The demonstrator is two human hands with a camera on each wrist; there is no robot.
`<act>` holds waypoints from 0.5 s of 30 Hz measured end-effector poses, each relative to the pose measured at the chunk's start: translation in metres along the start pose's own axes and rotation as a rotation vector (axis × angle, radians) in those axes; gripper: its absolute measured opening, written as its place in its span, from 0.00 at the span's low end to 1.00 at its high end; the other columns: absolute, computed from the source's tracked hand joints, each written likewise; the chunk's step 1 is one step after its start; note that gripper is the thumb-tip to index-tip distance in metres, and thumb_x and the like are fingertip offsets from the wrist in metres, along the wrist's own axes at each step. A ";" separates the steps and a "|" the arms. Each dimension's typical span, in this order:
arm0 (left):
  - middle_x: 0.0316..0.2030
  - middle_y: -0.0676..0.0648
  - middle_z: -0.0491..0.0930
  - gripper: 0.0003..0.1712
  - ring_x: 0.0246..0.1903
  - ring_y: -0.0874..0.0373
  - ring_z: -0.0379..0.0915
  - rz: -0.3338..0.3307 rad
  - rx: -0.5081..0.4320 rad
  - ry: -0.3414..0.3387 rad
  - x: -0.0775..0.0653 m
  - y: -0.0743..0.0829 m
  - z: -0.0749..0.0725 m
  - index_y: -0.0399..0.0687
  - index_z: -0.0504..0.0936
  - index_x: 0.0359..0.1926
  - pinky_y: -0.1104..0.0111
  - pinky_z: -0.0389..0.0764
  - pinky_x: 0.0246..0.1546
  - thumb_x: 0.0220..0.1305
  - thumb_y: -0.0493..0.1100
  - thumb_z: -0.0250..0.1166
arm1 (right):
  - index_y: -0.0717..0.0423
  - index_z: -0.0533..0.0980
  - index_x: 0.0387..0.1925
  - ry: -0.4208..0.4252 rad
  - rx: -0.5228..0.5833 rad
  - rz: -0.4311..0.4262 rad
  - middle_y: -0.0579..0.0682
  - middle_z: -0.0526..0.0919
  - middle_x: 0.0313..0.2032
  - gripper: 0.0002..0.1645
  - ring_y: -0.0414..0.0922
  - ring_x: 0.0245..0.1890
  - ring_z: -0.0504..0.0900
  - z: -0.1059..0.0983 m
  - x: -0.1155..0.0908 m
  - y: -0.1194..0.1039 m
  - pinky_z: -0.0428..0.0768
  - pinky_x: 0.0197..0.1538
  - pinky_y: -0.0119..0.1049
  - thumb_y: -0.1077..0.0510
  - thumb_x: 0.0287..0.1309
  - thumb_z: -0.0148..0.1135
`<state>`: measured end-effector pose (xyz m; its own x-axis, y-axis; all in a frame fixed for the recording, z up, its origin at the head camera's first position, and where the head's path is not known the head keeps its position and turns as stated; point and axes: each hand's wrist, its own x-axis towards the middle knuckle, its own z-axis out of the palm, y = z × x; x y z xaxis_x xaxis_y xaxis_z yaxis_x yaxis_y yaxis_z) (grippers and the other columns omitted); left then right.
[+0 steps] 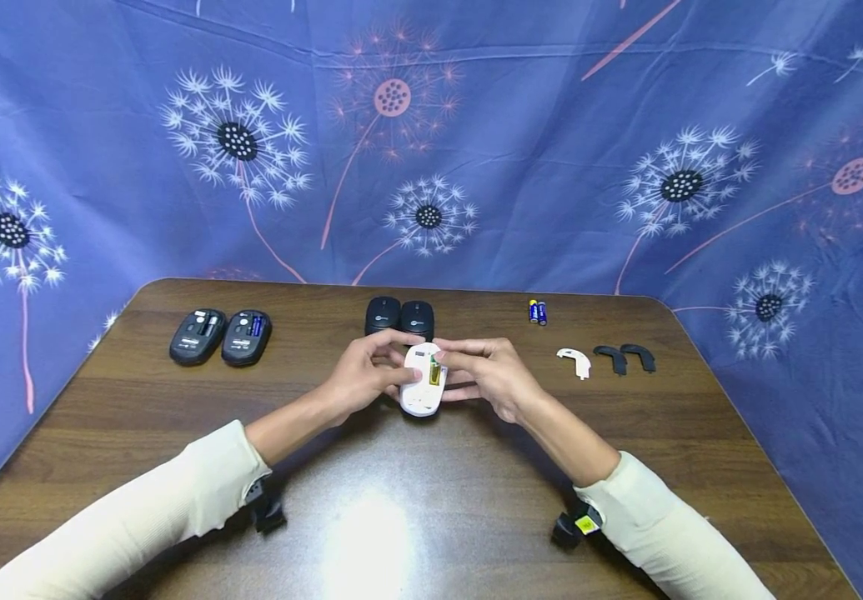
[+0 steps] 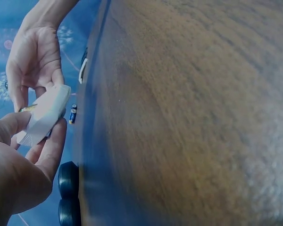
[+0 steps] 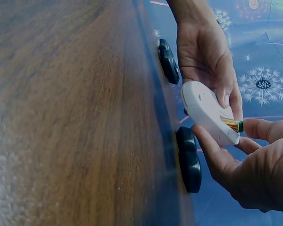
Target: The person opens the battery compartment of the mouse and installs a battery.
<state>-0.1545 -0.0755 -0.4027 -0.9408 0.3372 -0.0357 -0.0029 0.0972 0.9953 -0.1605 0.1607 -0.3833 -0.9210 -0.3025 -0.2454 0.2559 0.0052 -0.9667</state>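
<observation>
A white computer mouse is held underside up above the table, its battery bay uncovered. In the bay sits a gold-and-green battery, its green end sticking out at a tilt in the right wrist view. My left hand grips the mouse from the left, thumb on the underside and fingers beneath. My right hand holds the mouse's right side with fingers at its edge, while one fingertip touches the green end of the battery. Part of the mouse is hidden by the fingers.
Two black mice stand behind the hands. At the left lie two upturned black mice with open battery bays. Two blue batteries lie at the back right, near a white cover and two black covers. A patterned cloth hangs behind the table.
</observation>
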 end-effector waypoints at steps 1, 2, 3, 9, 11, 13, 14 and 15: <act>0.44 0.39 0.88 0.31 0.38 0.57 0.86 0.001 0.003 0.002 0.000 0.000 0.000 0.44 0.84 0.71 0.66 0.94 0.35 0.69 0.30 0.77 | 0.68 0.80 0.72 0.003 0.001 -0.006 0.63 0.92 0.57 0.27 0.48 0.42 0.96 0.001 0.000 0.000 0.97 0.51 0.52 0.65 0.76 0.69; 0.44 0.39 0.88 0.31 0.38 0.57 0.86 0.006 0.005 0.001 0.000 0.000 -0.001 0.43 0.84 0.72 0.66 0.94 0.35 0.69 0.29 0.77 | 0.69 0.80 0.71 0.007 0.001 -0.012 0.65 0.92 0.58 0.27 0.48 0.42 0.96 0.001 0.000 0.001 0.97 0.51 0.52 0.65 0.75 0.70; 0.44 0.39 0.88 0.31 0.37 0.57 0.86 0.009 0.007 0.000 0.000 0.000 -0.001 0.43 0.84 0.72 0.66 0.94 0.35 0.69 0.29 0.77 | 0.70 0.80 0.71 0.010 0.001 -0.019 0.66 0.91 0.58 0.27 0.48 0.41 0.96 0.002 0.000 0.001 0.97 0.51 0.52 0.66 0.75 0.70; 0.43 0.39 0.89 0.31 0.37 0.56 0.86 0.025 0.011 -0.015 0.000 -0.001 -0.006 0.40 0.84 0.72 0.66 0.94 0.35 0.69 0.28 0.76 | 0.71 0.80 0.70 0.018 0.002 -0.034 0.71 0.90 0.58 0.27 0.50 0.39 0.96 0.007 0.000 0.000 0.97 0.51 0.52 0.67 0.74 0.71; 0.43 0.39 0.89 0.31 0.37 0.56 0.86 0.029 0.013 -0.016 0.000 -0.001 -0.008 0.40 0.84 0.71 0.66 0.94 0.35 0.69 0.28 0.76 | 0.71 0.81 0.70 0.020 0.002 -0.037 0.72 0.90 0.58 0.27 0.50 0.38 0.97 0.008 0.000 -0.001 0.97 0.51 0.53 0.68 0.74 0.71; 0.43 0.40 0.89 0.31 0.37 0.56 0.86 0.036 0.023 -0.014 0.000 -0.001 -0.009 0.40 0.84 0.71 0.65 0.94 0.35 0.68 0.28 0.77 | 0.71 0.81 0.69 0.025 -0.002 -0.048 0.71 0.91 0.57 0.26 0.49 0.37 0.97 0.009 0.001 -0.002 0.97 0.50 0.52 0.68 0.74 0.72; 0.42 0.40 0.89 0.31 0.37 0.56 0.85 0.039 0.028 -0.012 0.000 -0.001 -0.009 0.40 0.84 0.71 0.66 0.94 0.35 0.68 0.29 0.77 | 0.71 0.82 0.69 0.029 -0.004 -0.054 0.70 0.91 0.57 0.25 0.49 0.36 0.96 0.009 0.002 -0.002 0.98 0.49 0.51 0.68 0.73 0.72; 0.42 0.40 0.89 0.31 0.37 0.56 0.85 0.041 0.031 -0.009 0.000 0.000 -0.009 0.40 0.85 0.70 0.66 0.94 0.35 0.68 0.29 0.77 | 0.72 0.82 0.68 0.034 -0.006 -0.060 0.69 0.92 0.56 0.25 0.48 0.36 0.96 0.010 0.003 -0.002 0.98 0.48 0.51 0.68 0.73 0.72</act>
<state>-0.1580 -0.0842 -0.4022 -0.9368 0.3500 0.0045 0.0466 0.1119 0.9926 -0.1605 0.1507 -0.3818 -0.9442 -0.2696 -0.1892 0.1983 -0.0066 -0.9801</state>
